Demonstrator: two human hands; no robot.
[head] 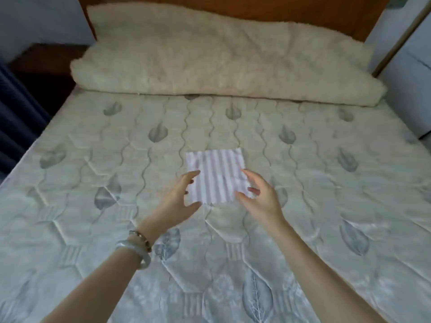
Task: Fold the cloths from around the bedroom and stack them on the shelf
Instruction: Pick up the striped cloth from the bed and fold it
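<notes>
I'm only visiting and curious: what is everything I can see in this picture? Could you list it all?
cloth: one, pink-and-white striped, flat on the middle of the mattress
mattress: one, pale with grey leaves, fills the view
blanket: one, cream, fluffy, rolled at the head end
headboard: one, brown wood, behind the blanket
curtain: one, dark blue, far left
cupboard: perhaps one, white, far right
bracelets: two, pale and brown beaded, left wrist
left hand: one, open, at the cloth's left edge
right hand: one, open, at its right edge

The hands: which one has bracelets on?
The left hand: its wrist wears a pale bangle and a beaded bracelet, while the right hand has a bare wrist.
</notes>
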